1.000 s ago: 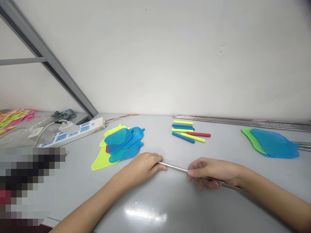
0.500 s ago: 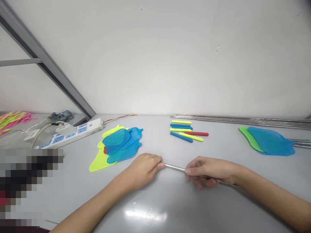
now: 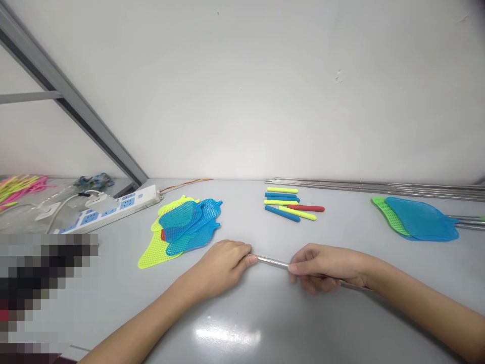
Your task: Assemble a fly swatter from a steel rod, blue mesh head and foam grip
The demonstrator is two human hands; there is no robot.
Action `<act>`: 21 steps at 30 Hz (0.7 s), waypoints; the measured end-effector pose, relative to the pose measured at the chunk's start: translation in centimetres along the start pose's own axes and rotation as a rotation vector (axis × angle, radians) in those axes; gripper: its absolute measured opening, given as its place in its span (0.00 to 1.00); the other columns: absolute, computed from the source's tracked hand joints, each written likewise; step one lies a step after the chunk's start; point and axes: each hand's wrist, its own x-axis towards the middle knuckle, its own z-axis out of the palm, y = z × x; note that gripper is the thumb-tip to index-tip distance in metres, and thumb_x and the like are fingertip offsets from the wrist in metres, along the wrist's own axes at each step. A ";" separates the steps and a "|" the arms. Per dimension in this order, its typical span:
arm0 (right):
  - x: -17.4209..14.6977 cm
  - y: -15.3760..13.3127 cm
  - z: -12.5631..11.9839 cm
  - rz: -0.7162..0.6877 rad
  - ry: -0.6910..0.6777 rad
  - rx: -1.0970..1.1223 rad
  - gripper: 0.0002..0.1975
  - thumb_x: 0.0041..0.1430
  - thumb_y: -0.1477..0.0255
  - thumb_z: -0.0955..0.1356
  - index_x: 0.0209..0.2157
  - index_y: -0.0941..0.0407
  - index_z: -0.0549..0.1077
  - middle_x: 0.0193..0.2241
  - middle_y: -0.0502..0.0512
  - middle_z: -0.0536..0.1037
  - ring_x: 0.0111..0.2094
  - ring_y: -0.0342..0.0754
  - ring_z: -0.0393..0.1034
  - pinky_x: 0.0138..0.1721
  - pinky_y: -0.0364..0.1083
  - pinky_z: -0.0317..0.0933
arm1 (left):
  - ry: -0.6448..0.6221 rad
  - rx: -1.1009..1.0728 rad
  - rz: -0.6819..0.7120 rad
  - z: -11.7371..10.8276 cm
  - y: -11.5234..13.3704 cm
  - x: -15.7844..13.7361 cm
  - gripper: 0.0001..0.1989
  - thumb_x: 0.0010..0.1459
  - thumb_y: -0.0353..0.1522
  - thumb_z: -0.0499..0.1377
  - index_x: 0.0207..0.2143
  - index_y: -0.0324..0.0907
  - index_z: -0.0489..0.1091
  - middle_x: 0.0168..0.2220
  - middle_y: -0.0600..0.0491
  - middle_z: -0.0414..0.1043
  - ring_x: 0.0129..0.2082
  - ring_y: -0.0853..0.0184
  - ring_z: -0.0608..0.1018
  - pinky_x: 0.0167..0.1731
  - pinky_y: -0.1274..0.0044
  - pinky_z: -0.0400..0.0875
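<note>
Between my two hands runs a thin metal rod [image 3: 273, 262], slanting slightly down to the right just above the grey table. My left hand [image 3: 225, 265] is closed over its left end, which is hidden inside the fingers. My right hand [image 3: 320, 268] pinches the rod between thumb and fingers, and the shaft continues under the palm and wrist. Left of my left hand lies a pile of perforated fly swatter heads, with a blue head [image 3: 180, 220] on top and a yellow head [image 3: 157, 253] lower down. Beyond the hands are several coloured handle sleeves, including a red sleeve [image 3: 308, 208].
Long metal rods [image 3: 379, 187] lie along the wall. At right, a blue fly swatter [image 3: 422, 220] overlaps a green one [image 3: 390, 217]. A power strip [image 3: 129, 205] with plugs sits at left, near pink and yellow strips [image 3: 22, 189]. A metal frame post [image 3: 87, 116] slants upward there.
Both hands keep the same hold on the rod. Only a very slight shift of the whole view shows.
</note>
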 end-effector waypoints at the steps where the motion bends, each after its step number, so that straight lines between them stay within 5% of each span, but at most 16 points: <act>1: 0.0 0.0 0.0 0.003 0.001 -0.002 0.15 0.51 0.61 0.64 0.29 0.61 0.70 0.17 0.50 0.69 0.11 0.33 0.49 0.12 0.37 0.39 | -0.001 0.001 -0.003 0.0 0.0 0.0 0.18 0.62 0.38 0.40 0.24 0.40 0.59 0.23 0.55 0.65 0.25 0.70 0.68 0.25 0.80 0.56; 21: 0.0 -0.1 -0.2 0.037 -0.036 0.000 0.17 0.51 0.59 0.65 0.30 0.60 0.70 0.17 0.45 0.57 0.14 0.33 0.43 0.13 0.37 0.34 | -0.006 0.020 -0.041 0.1 0.6 0.0 0.18 0.61 0.38 0.40 0.23 0.40 0.59 0.23 0.55 0.65 0.24 0.69 0.69 0.25 0.79 0.57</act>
